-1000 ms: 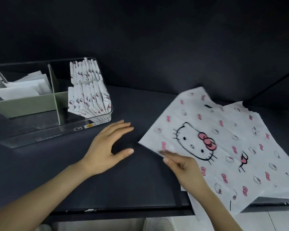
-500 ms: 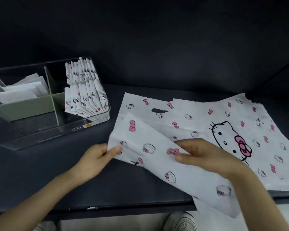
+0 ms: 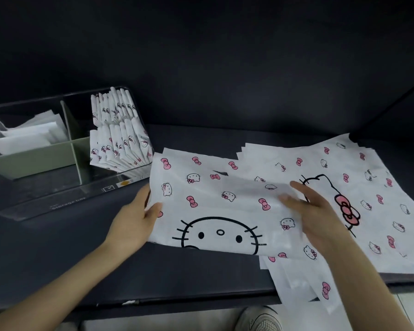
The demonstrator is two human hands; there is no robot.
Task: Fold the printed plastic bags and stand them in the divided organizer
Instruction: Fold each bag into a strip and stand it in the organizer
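Head view: nearest you, your left hand (image 3: 139, 218) pinches the left edge of the top bag (image 3: 213, 199), thumb on top and fingers tucked under. Your right hand (image 3: 313, 211) lies flat on it with straight fingers, gripping nothing. The bag lies spread on the desk (image 3: 201, 275), its right part overlapping the pile (image 3: 373, 187) of loose bags. Before folding, I'd slide it clear of the pile so you crease one sheet only, then square the edges and press out the air. Farther back, the organizer (image 3: 58, 201) holds folded bags (image 3: 120, 142) upright on its right side; match their width.
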